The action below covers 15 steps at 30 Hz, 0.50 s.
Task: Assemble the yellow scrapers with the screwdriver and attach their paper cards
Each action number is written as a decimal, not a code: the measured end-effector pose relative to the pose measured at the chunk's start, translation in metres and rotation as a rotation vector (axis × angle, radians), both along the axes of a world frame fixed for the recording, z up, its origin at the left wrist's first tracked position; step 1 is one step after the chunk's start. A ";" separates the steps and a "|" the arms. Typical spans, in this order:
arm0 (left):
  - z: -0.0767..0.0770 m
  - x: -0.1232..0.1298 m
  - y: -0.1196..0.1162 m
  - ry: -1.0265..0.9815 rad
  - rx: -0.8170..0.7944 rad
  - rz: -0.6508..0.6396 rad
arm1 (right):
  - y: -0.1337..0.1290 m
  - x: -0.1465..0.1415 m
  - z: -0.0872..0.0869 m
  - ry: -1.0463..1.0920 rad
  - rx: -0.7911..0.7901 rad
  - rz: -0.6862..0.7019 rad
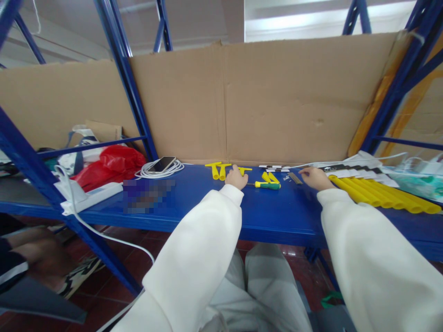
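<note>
White sleeves (199, 244) fill the foreground, reaching over grey trousers (268, 272) towards a blue bench (190, 184), and what a backdrop: a cardboard panel (284, 97) along the back, blue metal posts (124, 80) either side, reddish floor tiles (97, 295) below! To the action: the left hand (236, 177) is down mid-bench at a yellow T-shaped piece (246, 170), fingers bent, though whether they grip it I cannot tell. It's smooth and bright, its crossbar poking out past the fingers; two matching T-pieces (218, 171) stand just left. A green-and-yellow screwdriver (268, 185) lies to the right of that hand. Over to the right hand (314, 178), thumb and forefinger narrow, just beside a flat greyish strip (295, 178); anything between them is too small to tell. Yellow tubes (384, 196) line up beyond. Far left, a crumpled red plastic bag (110, 163), contents hidden; far right, a translucent plastic bag (417, 177) showing something greenish.
</note>
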<state>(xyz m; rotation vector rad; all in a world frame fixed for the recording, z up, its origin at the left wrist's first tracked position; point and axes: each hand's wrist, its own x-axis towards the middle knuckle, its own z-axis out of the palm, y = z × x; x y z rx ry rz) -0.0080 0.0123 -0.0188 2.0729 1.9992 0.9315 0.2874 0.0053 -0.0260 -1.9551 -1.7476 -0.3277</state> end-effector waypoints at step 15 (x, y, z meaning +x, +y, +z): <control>0.003 0.008 0.013 -0.586 0.155 -0.314 | -0.001 -0.034 0.007 0.715 0.067 0.280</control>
